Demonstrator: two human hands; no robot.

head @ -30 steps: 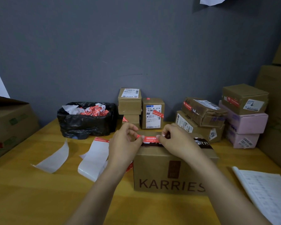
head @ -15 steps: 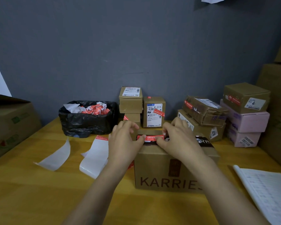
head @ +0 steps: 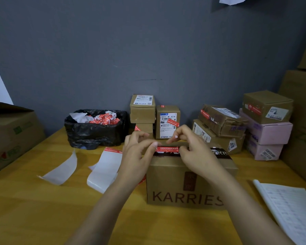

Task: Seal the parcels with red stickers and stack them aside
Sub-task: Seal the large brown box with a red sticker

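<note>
While the red sticker (head: 167,149) lies stretched along the top front edge of the KARRIES parcel (head: 187,184), the step in hand is judged to be sticker application; stacking has not begun. The parcel stands upright on the surface (head: 42,209), directly in front of the person.

Hand state:
- Left hand (head: 138,156): fingers (head: 153,144) curled, thumb tip pinching the sticker's left end.
- Right hand (head: 196,152): fingers (head: 177,134) curled, lower digits grasping the sticker's right end, index raised clear of it.

Whether the sticker is fully bonded cannot be told. The hands hide both ends, and the flap seam beneath is not visible.

Next move, as a judgement:
1. Press the sticker flat from centre to ends, so that no edge lifts.
2. Release both ends.
3. Take the parcel by its sides with both hands, as it looks too broad for one.
4. Set it with the sealed parcels (head: 223,121) stacked at the rear right, on a level face.

Spent backing sheets (head: 104,167) lie just left of the parcel, and a black waste bag (head: 95,128) stands behind them.
</note>
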